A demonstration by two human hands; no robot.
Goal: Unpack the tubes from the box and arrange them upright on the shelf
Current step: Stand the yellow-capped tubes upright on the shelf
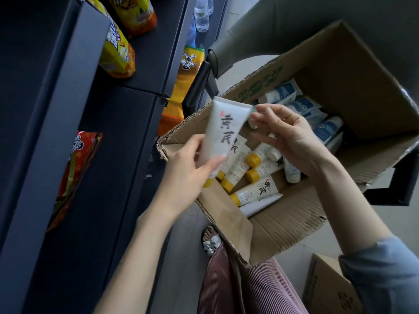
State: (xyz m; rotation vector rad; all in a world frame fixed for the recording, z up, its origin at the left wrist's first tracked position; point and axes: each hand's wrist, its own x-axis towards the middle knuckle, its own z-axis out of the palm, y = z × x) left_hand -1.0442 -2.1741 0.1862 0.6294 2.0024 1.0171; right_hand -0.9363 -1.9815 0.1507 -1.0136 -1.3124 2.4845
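Barely started tbh: left hand [188,168] grips one white yellow-capped plastic tube [223,130], right hand [292,141] pinches its crimped end, brown cardboard box [283,223] looks loaded, dark metal shelf [118,155] shows none.

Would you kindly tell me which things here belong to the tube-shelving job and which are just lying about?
Job: held tube, gripped by left hand, pinched by right hand; box with yellow-capped tubes and blue-labelled tubes; shelf.
Lying about: snack bags, water bottles, second carton.
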